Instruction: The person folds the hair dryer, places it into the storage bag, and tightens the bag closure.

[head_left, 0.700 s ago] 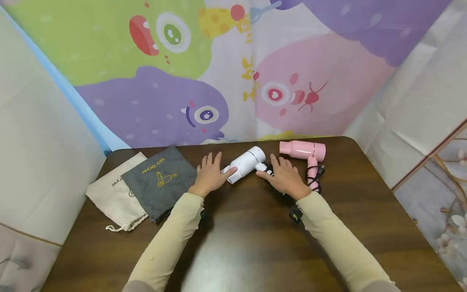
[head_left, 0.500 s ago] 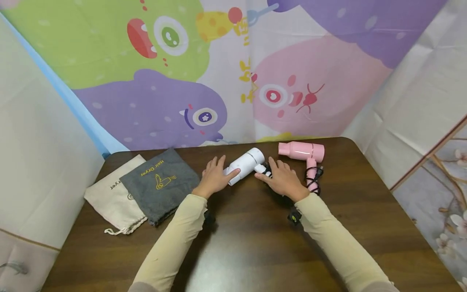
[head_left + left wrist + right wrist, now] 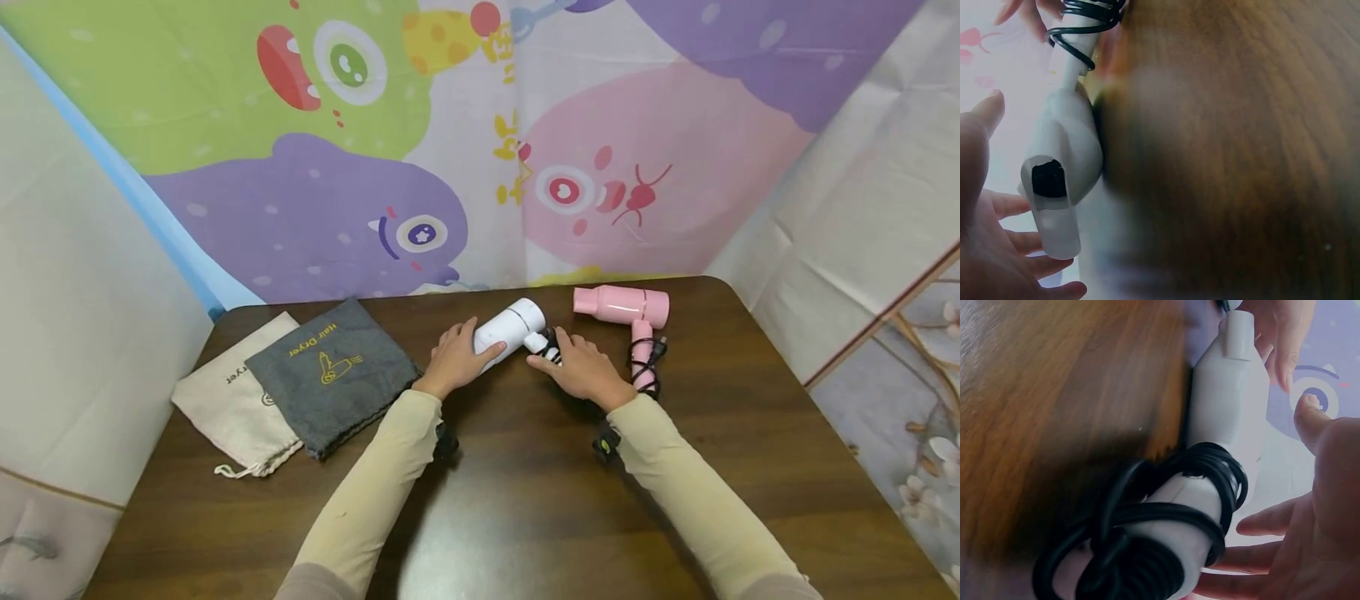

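A white hair dryer lies on the wooden table, its barrel slanting and its handle toward the right hand. My left hand is at the nozzle end, thumb on the near side and fingers on the far side. In the left wrist view the fingers reach behind the nozzle, with the thumb apart from it. My right hand is over the handle, which has a black cord wound round it. The right wrist view shows those fingers extended behind the handle, thumb spread away.
Right of the right hand lies a pink hair dryer with a corded handle. A grey drawstring pouch marked "Hair Dryer" overlaps a beige pouch on the left. A cartoon cloth hangs behind the table.
My left hand has moved right, farther over the nozzle end of the white hair dryer. The right hand stays over the handle, and the hair dryers lie where they were.
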Demonstrator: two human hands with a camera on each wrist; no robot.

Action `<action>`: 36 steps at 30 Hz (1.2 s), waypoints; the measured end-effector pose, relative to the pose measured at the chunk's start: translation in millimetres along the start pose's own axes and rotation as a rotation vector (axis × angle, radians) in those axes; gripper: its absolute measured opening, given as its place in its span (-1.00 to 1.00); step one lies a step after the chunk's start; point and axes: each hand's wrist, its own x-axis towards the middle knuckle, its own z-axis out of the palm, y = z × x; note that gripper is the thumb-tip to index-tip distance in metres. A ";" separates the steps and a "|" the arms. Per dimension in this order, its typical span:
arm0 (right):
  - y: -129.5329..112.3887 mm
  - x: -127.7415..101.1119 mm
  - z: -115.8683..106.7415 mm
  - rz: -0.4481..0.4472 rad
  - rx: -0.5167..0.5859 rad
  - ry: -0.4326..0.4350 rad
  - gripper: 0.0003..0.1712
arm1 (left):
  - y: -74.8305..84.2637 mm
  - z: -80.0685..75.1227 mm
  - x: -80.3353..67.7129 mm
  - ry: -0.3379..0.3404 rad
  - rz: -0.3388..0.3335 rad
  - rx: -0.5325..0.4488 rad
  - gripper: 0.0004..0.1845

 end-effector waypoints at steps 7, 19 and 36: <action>4.9 0.7 2.6 0.007 -0.007 -0.007 0.08 | -1.9 5.1 1.3 -0.012 -0.016 -0.003 -0.12; 12.2 2.2 8.4 -0.003 -0.030 -0.014 -0.15 | -5.9 9.0 3.7 0.023 -0.006 -0.035 -0.21; 28.5 12.7 5.9 0.025 0.118 -0.070 -0.39 | -6.0 6.8 4.0 0.015 -0.001 -0.062 -0.23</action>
